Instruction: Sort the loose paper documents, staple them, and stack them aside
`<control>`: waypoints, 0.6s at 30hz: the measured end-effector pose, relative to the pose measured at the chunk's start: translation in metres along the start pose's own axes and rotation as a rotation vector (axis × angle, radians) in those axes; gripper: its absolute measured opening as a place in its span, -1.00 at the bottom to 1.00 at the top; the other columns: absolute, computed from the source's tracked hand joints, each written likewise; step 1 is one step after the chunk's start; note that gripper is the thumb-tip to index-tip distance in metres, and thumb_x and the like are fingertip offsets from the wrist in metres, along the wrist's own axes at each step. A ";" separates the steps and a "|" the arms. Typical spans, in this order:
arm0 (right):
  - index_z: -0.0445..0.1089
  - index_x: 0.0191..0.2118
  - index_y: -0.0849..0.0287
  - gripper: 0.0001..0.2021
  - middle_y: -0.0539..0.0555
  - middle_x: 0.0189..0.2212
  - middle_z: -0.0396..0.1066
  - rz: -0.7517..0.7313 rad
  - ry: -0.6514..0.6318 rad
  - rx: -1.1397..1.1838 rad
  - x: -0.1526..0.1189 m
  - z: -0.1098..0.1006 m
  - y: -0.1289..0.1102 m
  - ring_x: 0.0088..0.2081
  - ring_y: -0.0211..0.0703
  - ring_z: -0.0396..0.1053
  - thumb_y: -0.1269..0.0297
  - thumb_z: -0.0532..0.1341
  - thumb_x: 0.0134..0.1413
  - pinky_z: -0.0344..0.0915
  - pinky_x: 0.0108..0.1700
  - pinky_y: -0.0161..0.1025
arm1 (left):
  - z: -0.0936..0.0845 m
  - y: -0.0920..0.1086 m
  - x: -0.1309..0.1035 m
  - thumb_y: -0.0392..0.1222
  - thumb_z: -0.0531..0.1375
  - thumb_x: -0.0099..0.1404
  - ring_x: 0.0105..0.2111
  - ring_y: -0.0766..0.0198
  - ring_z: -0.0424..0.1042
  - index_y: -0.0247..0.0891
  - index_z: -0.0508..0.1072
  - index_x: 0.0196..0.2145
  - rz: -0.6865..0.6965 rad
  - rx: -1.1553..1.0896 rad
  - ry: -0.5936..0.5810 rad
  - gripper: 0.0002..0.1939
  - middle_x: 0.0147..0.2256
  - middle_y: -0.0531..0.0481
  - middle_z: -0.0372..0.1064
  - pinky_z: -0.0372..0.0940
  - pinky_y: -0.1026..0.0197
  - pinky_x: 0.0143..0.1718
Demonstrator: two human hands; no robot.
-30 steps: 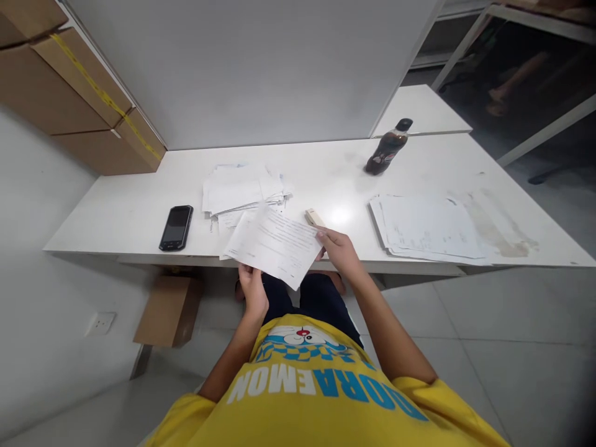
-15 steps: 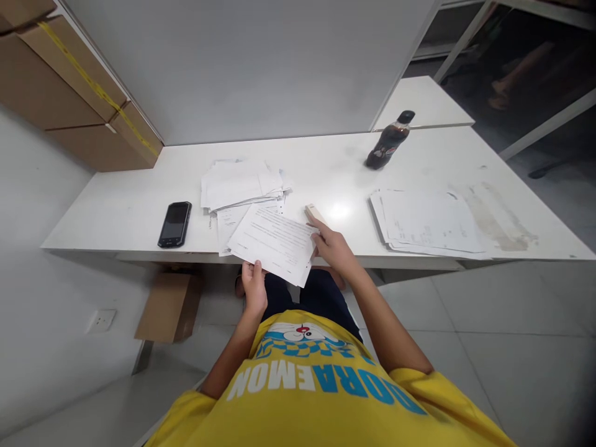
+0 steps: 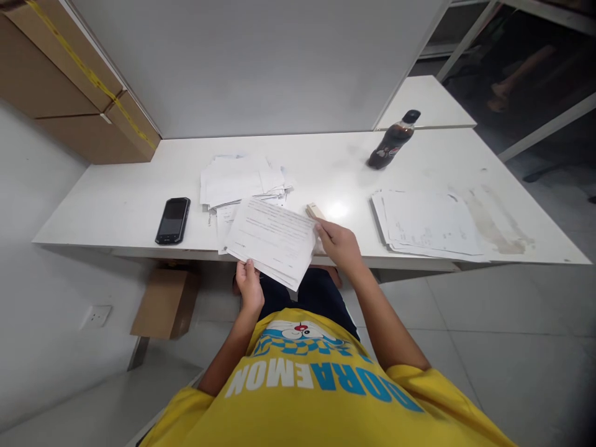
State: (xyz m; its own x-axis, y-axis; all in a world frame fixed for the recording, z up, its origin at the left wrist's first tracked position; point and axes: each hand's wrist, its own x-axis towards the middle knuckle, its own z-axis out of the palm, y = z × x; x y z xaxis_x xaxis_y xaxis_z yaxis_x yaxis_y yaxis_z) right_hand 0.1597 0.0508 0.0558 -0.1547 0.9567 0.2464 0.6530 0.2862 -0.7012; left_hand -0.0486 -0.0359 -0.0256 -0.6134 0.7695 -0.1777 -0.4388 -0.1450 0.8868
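Holding the printed sheets [image 3: 272, 239] at a slant over the front edge of the white desk [image 3: 326, 161], gripping with both hands at once. Pinching the lower left edge with the left hand [image 3: 250, 287] — pressing the thumb on top, closing the fingers underneath, leaving only the thickness of the paper between. Nipping the upper right corner with the right hand [image 3: 339, 245], closing thumb and forefinger on the paper, hiding the other fingers from sight. Showing more than one layer along the lower edge of the sheets, but not revealing how many. Facing print too small to read.

Reaching with the right fingertips close to the small beige object [image 3: 315, 211], lying on the desk just behind that corner and partly covered from view. Overlapping, with the left part of the sheets, the loose papers [image 3: 224, 226] lying at the desk's front edge, and having the untidy paper pile [image 3: 237, 180] just behind. Having the black phone [image 3: 172, 220] lying face up to the left, well apart from both hands. Having the neater paper stack [image 3: 423, 223] lying to the right, near a brownish smear [image 3: 493, 220] on the desk, and the capped bottle of dark drink [image 3: 393, 144] standing farther back — between the beige object and the stack, going from left to right
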 end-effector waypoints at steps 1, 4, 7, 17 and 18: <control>0.48 -0.08 0.11 -0.58 0.13 -0.33 0.51 -0.026 0.067 0.016 0.003 -0.002 -0.001 -0.25 0.00 0.46 0.02 -0.04 0.29 0.31 -0.24 -0.16 | -0.001 0.001 0.000 0.11 0.35 0.11 -0.28 0.32 0.46 -0.23 0.41 -0.29 0.002 -0.008 0.015 -0.61 -0.30 -0.01 0.47 0.37 0.28 -0.22; 0.50 -0.22 0.12 -0.59 0.09 -0.40 0.46 -0.022 0.199 0.141 0.025 -0.009 -0.005 -0.31 -0.06 0.42 0.00 -0.02 0.29 0.28 -0.28 -0.19 | -0.001 0.005 -0.002 0.10 0.36 0.09 -0.25 0.28 0.48 -0.21 0.40 -0.29 -0.013 -0.057 0.085 -0.61 -0.27 -0.02 0.47 0.39 0.25 -0.21; 0.39 -0.48 0.13 -0.62 -0.04 -0.65 0.23 0.056 0.188 0.293 0.068 -0.007 -0.005 -0.52 -0.18 0.27 0.06 0.03 0.25 0.20 -0.41 -0.24 | 0.002 0.010 -0.006 0.12 0.35 0.10 -0.16 0.21 0.50 -0.15 0.42 -0.19 -0.022 -0.108 0.128 -0.59 -0.17 -0.07 0.49 0.41 0.21 -0.19; 0.38 0.06 0.21 -0.51 0.22 -0.14 0.46 0.090 0.090 0.153 0.130 0.029 -0.017 -0.22 0.00 0.40 -0.02 0.06 0.18 0.33 -0.08 0.00 | 0.007 0.039 -0.022 0.02 0.41 0.01 -0.54 0.28 0.45 -0.34 0.47 -0.46 -0.192 0.069 -0.044 -0.64 -0.57 0.03 0.42 0.36 0.27 -0.49; 0.34 0.12 0.18 -0.47 0.23 -0.07 0.44 0.086 0.085 0.189 0.113 0.027 -0.016 -0.20 0.00 0.41 -0.07 0.04 0.19 0.34 -0.07 0.02 | 0.003 0.046 -0.025 0.01 0.40 0.02 -0.51 0.25 0.48 -0.33 0.46 -0.49 -0.180 0.058 -0.056 -0.66 -0.58 0.03 0.42 0.38 0.25 -0.44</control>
State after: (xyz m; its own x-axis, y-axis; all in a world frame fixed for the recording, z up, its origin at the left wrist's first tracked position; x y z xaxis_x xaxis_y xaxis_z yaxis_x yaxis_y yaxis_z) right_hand 0.1117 0.1560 0.0769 -0.0366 0.9725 0.2302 0.5093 0.2163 -0.8329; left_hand -0.0515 -0.0596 0.0209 -0.4903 0.8134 -0.3131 -0.4983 0.0330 0.8664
